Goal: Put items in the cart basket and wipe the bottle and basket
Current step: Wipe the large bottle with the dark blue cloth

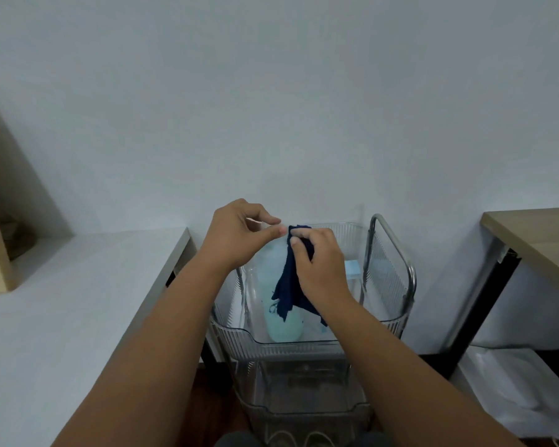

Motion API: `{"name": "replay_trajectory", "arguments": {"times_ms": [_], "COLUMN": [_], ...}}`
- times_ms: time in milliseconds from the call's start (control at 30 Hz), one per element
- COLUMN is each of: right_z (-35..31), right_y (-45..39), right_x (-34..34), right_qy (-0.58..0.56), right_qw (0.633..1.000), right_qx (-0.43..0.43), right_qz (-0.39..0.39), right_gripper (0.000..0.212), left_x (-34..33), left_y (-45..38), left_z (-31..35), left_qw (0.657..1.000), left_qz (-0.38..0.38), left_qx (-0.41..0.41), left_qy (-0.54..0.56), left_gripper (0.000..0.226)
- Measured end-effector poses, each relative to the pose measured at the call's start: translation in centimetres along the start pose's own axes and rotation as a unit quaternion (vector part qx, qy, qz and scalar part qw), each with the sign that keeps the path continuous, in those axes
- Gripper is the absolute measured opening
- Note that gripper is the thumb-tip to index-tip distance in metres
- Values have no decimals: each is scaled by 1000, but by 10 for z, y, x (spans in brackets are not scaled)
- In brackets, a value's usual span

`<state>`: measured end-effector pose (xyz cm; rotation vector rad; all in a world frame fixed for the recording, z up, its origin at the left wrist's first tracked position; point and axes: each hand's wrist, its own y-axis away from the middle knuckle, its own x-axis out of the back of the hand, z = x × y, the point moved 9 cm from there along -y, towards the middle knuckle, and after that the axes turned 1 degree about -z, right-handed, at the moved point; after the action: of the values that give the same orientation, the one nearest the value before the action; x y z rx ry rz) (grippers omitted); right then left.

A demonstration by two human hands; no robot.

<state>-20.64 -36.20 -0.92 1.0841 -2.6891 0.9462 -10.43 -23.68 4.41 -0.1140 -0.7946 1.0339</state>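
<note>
Now right hand (320,269) grips dark blue cloth (291,285) against pale bottle (283,321) in cart basket (304,345); left hand (236,233) pinches bottle top.

— Where are the arms?
— Both reach forward, forearms converging. The left hand (239,230) is raised, thumb and forefinger pinched together at the tips.
— And the right hand (320,266)?
— Fingers curled, gripping a dark cloth (291,279), just beside the left fingertips.
</note>
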Motion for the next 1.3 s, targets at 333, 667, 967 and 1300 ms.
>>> {"name": "replay_trajectory", "arguments": {"times_ms": [333, 667, 967, 1300], "right_z": [30, 15, -16, -27], "right_y": [-19, -5, -13, -15], "right_x": [-6, 48, 92, 74], "right_qy": [-51, -279, -253, -77], "right_qw": [988, 952, 966, 984], "right_qx": [-116, -129, -40, -7], "right_qz": [-92, -2, 30, -163], "right_gripper": [28, 14, 15, 40], "left_x": [5, -13, -27, -44], "left_y": [7, 62, 64, 23], "left_z": [9, 63, 69, 97], "left_qw": [999, 961, 1000, 993], "left_qz": [-38, 44, 20, -101], "left_qx": [3, -87, 14, -26], "left_qy": [-31, -258, 11, -55], "left_gripper": [10, 44, 7, 14]}}
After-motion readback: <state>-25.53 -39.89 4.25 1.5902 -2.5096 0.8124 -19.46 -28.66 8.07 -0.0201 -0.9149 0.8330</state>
